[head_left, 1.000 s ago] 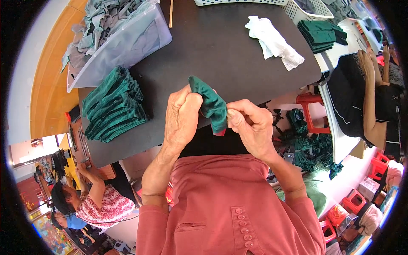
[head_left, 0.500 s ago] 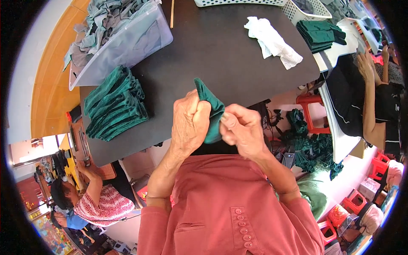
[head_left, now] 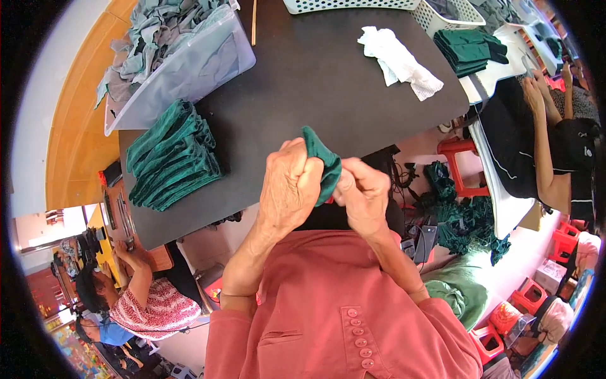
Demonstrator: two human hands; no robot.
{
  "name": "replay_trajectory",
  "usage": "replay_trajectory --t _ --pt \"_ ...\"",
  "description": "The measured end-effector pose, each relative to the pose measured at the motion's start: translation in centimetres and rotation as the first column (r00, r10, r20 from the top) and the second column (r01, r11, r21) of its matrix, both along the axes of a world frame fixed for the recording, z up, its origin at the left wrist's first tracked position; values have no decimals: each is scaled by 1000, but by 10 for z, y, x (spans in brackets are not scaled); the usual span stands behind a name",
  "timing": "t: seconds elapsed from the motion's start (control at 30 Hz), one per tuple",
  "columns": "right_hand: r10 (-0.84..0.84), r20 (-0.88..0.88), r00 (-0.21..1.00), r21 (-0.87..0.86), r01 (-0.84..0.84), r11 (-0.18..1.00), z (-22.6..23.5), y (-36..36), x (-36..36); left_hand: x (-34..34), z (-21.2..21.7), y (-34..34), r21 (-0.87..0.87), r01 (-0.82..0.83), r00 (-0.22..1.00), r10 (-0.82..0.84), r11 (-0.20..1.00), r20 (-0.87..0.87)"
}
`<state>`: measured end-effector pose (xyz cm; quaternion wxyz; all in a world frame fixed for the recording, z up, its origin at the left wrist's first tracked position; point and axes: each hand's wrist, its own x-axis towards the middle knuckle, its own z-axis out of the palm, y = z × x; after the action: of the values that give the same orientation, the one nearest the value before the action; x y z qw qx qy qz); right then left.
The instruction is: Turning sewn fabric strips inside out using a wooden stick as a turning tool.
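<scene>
Pinching a green cloth (head_left: pixel 330 169) from both sides

Held the green cloth up in the air by the near edge of the dark table (head_left: pixel 297 76). Closed the left hand (head_left: pixel 290 180) into a fist on its left side, with the top corner poking out beyond the knuckles, likely to anchor it. Nipped the opposite side between thumb and fingers of the right hand (head_left: pixel 364 196), with little or no gap as far as visible and the fingertips partly hidden, probably to control both edges at once.

Had a stack of folded green fabric (head_left: pixel 170 161) at the table's left, perhaps for a short reach, beside a translucent bin (head_left: pixel 211 69) heaped with grey scraps (head_left: pixel 165 38). Had a crumpled white cloth (head_left: pixel 401 63) well apart on the right, presumably to stay out of the way.

Worked over a smooth, matt surface, with a white perforated basket (head_left: pixel 353 5) at the far edge. Shared the room with a co-worker in black (head_left: pixel 562 148) on the right and another in a patterned top (head_left: pixel 158 306) at lower left, plus a red stool (head_left: pixel 449 151) near a tangled green heap (head_left: pixel 467 221).
</scene>
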<state>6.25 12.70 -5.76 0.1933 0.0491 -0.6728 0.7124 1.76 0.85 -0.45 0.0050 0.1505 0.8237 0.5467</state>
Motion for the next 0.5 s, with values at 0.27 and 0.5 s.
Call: replay_trajectory --t 0.27,0.5 --pt "48 140 989 -3 -48 999 3 -2 5 -7 2 0 -108 77 997 -78 991 -5" --pt "711 1 703 -819 -408 404 -11 4 15 -1 6 -12 -122 202 964 -176 972 199"
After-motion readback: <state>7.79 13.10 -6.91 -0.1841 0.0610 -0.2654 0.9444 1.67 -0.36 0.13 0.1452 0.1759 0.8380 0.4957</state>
